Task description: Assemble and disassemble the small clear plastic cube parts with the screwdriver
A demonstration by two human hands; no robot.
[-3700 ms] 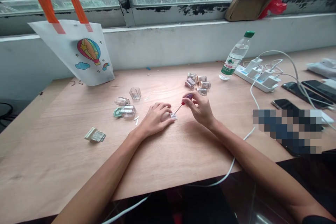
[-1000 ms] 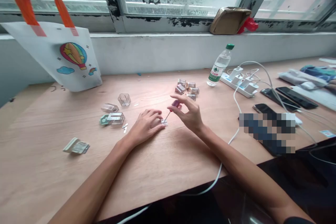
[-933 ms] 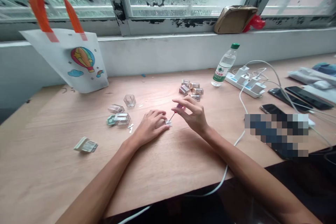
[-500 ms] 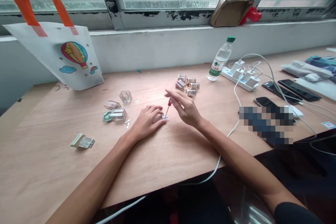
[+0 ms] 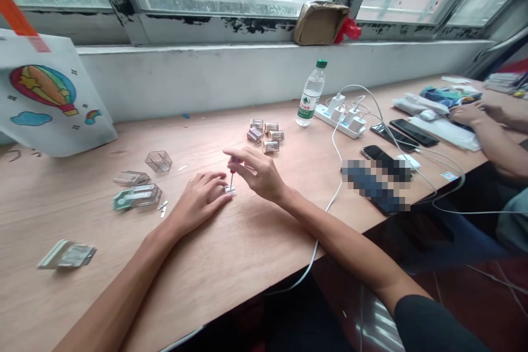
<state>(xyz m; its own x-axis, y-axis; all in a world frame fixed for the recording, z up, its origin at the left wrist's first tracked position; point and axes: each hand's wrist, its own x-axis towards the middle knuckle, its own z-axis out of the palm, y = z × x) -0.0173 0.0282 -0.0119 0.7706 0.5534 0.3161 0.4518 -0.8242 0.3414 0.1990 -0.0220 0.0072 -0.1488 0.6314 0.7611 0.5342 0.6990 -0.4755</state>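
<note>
My left hand lies on the wooden table, its fingertips pressed on a small clear part. My right hand pinches a small red-handled screwdriver held nearly upright, its tip on that part. A cluster of small clear blocks sits just behind my right hand. To the left lie a clear cube, a flat clear piece and a green-and-clear piece, with two tiny metal bits beside them.
A white tote bag with a balloon print leans at the far left. A water bottle, a power strip with chargers and cables, and phones lie to the right. Another person's arm rests at the far right. A packet lies near left.
The view has swung to the right, showing another person's arm. The screwdriver now stands more upright in my right hand. My left hand stays on the small part.
</note>
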